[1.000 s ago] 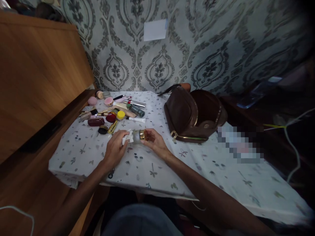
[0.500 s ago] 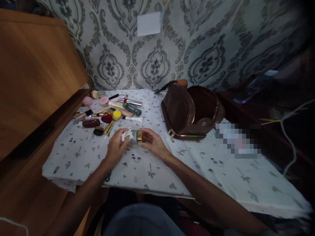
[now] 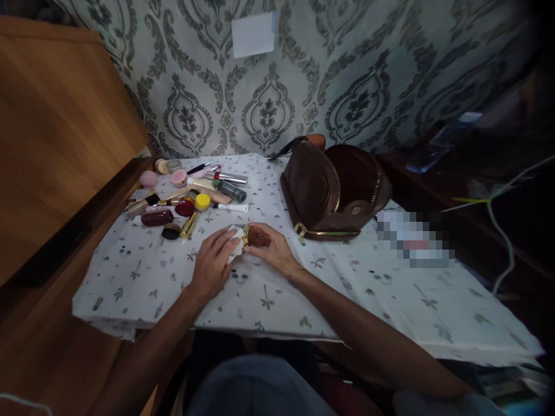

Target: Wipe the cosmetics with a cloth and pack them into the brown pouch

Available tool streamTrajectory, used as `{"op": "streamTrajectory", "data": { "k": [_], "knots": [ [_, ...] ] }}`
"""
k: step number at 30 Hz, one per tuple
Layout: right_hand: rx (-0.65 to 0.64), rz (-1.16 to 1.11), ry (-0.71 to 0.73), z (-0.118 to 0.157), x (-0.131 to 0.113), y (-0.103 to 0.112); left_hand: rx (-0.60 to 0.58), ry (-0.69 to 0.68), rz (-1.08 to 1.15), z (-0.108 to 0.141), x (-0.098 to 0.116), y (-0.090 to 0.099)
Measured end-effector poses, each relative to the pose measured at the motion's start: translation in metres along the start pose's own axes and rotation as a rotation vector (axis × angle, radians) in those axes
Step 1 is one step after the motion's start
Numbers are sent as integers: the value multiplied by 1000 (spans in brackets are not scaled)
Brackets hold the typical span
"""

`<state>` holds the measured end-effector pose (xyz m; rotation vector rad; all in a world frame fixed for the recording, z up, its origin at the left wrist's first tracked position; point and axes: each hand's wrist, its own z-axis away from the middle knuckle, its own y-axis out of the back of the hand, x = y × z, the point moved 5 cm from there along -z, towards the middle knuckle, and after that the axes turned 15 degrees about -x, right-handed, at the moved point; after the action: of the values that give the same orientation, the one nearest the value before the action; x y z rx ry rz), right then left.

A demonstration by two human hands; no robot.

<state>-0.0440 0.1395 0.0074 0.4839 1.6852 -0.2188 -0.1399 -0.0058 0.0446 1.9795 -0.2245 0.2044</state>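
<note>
Behind the surface's front edge (image 3: 277, 330), the right hand (image 3: 274, 247) pinches a gold-lidded jar (image 3: 246, 236). The left hand (image 3: 213, 261) presses tissue (image 3: 236, 238) against it.

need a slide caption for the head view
Left hand holds crumpled white tissue against a shiny gold-banded container gripped by the right hand, near an open brown leather-look bag.

Tissue (image 3: 236, 233) and left hand (image 3: 213, 259) smother the gold-rimmed container (image 3: 246, 236) (gold peeks out!); at three o'clock, an item (image 3: 415, 238) sits pixelated!

A white patterned tablecloth (image 3: 281, 318) bears scattered cosmetics (image 3: 185, 207) and an open brown bag (image 3: 310, 190).
</note>
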Motion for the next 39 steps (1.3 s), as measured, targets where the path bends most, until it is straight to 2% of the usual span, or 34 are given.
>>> {"op": "streamTrajectory", "data": {
  "k": [4, 7, 10, 15, 17, 22, 25, 28, 34, 39],
  "knots": [
    [28, 21, -29, -1, 0, 3, 11, 148, 16, -1, -13, 3],
    [39, 38, -46, -2, 0, 4, 20, 191, 29, 0, -20, 4],
    [45, 61, -57, -2, 0, 4, 22, 148, 11, 1, -17, 2],
    [33, 81, -45, -1, -3, 3, 7, -38, -18, 1, 2, -3],
    [28, 88, -35, -1, -4, 3, -9, -44, -32, 0, 5, -5],
    [41, 64, -57, -1, -2, 5, 0, 143, -20, 0, -10, -2],
    [27, 18, -74, -1, 0, 4, 14, 189, 29, 1, -19, 0],
    [-9, 1, -55, 1, 0, 1, 38, 147, 46, 2, -18, 3],
    [-88, 168, 163, 4, -15, -6, 65, 20, 49, 3, -4, 6],
    [-90, 130, 168, 3, -11, -6, 42, -8, 60, 3, -1, 6]
  ]
}}
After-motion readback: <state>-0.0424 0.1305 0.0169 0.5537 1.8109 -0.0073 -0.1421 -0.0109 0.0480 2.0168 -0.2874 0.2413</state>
